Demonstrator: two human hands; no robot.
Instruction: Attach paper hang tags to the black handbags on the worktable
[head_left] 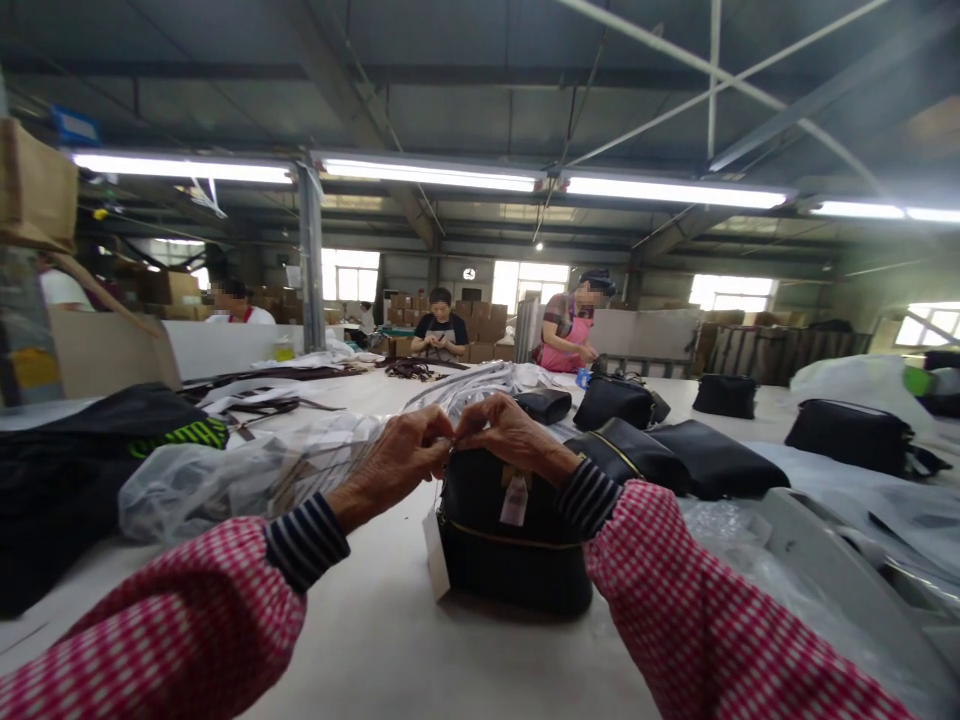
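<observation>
A black bag [517, 575] with a gold zipper line stands upright on the white table, right in front of me. A small pale tag [514, 502] hangs on its front, and a white card [435, 555] hangs at its left side. Both hands meet at the bag's top left. My left hand [409, 447] is pinched, its fingertips touching those of the other hand. My right hand [501, 430] is closed too, above the bag's top edge. What the fingertips hold is too small to make out.
More black bags [720, 460] lie at the right, near clear plastic wrap and a grey object [817, 560]. Plastic bags [187, 490] and a black cloth item [67, 490] lie left. Dark straps [412, 368] are farther back. Several people work across the table.
</observation>
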